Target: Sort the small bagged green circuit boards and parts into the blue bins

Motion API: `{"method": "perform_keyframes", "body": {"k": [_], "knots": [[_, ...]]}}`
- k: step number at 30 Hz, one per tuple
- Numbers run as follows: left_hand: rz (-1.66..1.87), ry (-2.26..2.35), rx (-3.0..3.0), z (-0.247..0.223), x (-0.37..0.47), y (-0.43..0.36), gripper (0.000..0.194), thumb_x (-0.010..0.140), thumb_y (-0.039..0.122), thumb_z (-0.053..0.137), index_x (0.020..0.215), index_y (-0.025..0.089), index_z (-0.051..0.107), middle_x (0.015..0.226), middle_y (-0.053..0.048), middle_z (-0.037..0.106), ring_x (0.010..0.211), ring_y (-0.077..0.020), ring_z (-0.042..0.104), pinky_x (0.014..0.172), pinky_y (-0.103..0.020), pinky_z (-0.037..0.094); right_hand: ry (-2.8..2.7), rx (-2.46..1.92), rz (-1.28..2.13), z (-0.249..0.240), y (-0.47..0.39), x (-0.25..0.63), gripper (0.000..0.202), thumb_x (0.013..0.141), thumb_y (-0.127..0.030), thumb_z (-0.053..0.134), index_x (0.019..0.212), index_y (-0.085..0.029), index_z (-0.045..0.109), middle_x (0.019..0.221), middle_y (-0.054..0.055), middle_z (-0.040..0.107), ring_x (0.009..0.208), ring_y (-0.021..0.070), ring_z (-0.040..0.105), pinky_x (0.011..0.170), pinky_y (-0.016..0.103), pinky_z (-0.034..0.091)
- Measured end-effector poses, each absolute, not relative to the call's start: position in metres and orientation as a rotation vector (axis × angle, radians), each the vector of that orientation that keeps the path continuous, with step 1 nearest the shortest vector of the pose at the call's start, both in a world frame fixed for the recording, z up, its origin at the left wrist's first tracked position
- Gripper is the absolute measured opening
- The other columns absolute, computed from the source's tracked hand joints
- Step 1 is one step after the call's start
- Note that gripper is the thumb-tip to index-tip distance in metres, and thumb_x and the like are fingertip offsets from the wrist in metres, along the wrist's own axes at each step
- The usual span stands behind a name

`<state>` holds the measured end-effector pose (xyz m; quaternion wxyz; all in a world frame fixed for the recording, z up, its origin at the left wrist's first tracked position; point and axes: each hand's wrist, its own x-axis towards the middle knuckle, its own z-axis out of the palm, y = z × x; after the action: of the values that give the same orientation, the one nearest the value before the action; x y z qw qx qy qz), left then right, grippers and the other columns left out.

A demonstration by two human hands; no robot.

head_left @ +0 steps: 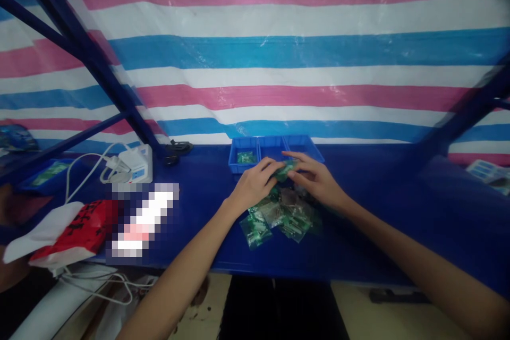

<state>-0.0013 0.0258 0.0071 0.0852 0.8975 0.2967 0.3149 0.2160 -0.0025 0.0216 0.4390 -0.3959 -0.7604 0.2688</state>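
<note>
Between my two hands, above the pile, is a small clear bag with green contents (286,170). My left hand (258,183) grips its left side with the fingers closed. On the other side, the thumb and fingers of my right hand (316,176) close on the same bag. Below my hands lies a loose pile of similar clear bags (292,220), with green and silvery pieces inside. Just behind stands a blue divided tray (235,169); its left compartment holds green bags (246,157). My hands partly cover its front.
A white power strip (139,163) with cables sits at the left, near a black cable (179,146). Red and white packaging (85,228) lies at the front left. Blue frame posts (99,71) rise at the sides, before a striped sheet (279,53). Another person's arm shows far left.
</note>
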Motion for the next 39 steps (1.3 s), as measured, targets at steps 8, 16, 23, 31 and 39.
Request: {"method": "perform_keyframes", "body": {"k": [8,16,23,31,39], "knots": [[1.171,0.981,2.588,0.002,0.001,0.030,0.030,0.104,0.032,0.049,0.131,0.020,0.051,0.110,-0.008,0.066,0.097,-0.0218,0.067,0.083,-0.036,0.056,-1.799,-1.030,0.766,0.014,0.001,0.214,0.022,0.093,-0.042,0.061,0.100,-0.023,0.069,0.097,0.007,0.072,0.087,0.0228,0.067,0.071,0.036,0.057],[1.284,1.032,2.354,0.003,0.003,0.033,0.044,0.103,0.026,0.049,0.146,0.025,0.041,0.095,-0.004,0.064,0.082,-0.0186,0.065,0.070,-0.030,0.054,-1.684,-0.970,0.901,0.012,0.002,0.214,0.031,0.091,-0.040,0.064,0.118,-0.024,0.061,0.112,0.010,0.068,0.095,0.0234,0.070,0.079,0.039,0.059],[1.537,1.288,2.229,0.008,-0.009,0.041,0.042,0.099,0.029,0.055,0.140,0.024,0.046,0.097,-0.004,0.066,0.083,-0.0183,0.065,0.074,-0.032,0.053,-1.759,-1.041,0.726,0.013,0.004,0.217,0.038,0.093,-0.039,0.061,0.128,-0.024,0.059,0.117,0.011,0.070,0.101,0.0251,0.069,0.078,0.039,0.059],[1.269,1.928,2.404,0.004,-0.033,0.057,0.051,0.094,0.033,0.059,0.140,0.014,0.047,0.119,-0.019,0.063,0.114,-0.0388,0.057,0.090,-0.054,0.050,-2.299,-1.229,0.400,0.017,0.020,0.244,0.020,0.089,-0.028,0.060,0.104,-0.020,0.071,0.100,0.009,0.075,0.090,0.0247,0.069,0.080,0.039,0.054],[1.248,1.696,2.610,0.008,-0.023,0.048,0.025,0.096,0.025,0.054,0.117,0.016,0.064,0.117,-0.015,0.057,0.109,-0.0314,0.056,0.094,-0.049,0.050,-2.486,-1.258,0.493,0.018,0.027,0.257,0.014,0.084,-0.027,0.067,0.096,-0.020,0.072,0.100,0.008,0.074,0.093,0.0244,0.067,0.082,0.035,0.050]]}}
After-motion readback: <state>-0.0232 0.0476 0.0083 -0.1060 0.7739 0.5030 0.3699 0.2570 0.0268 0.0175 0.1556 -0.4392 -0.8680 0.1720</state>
